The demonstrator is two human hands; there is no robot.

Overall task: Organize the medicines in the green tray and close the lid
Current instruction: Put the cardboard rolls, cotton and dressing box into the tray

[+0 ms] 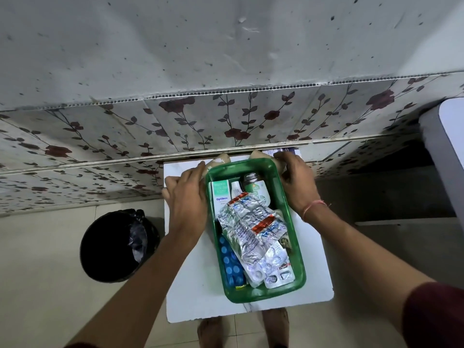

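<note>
A green tray (263, 296) stands on a small white table (190, 285). Inside it lie an Optibex box (221, 194), a white tube (236, 189), a green bottle (253, 184), a heap of silver blister strips (253, 229) and a blue blister strip (231, 262). My left hand (187, 197) presses against the tray's far left wall, fingertips touching brown paper (222, 159) behind the tray. My right hand (297, 182) curls over the far right corner. No lid is visible.
A black bin (118, 244) with a liner stands on the floor left of the table. A white and blue box (283, 151) lies behind the tray by the flowered wall. Grey furniture (444, 146) stands at the right. My feet (213, 332) are under the table's near edge.
</note>
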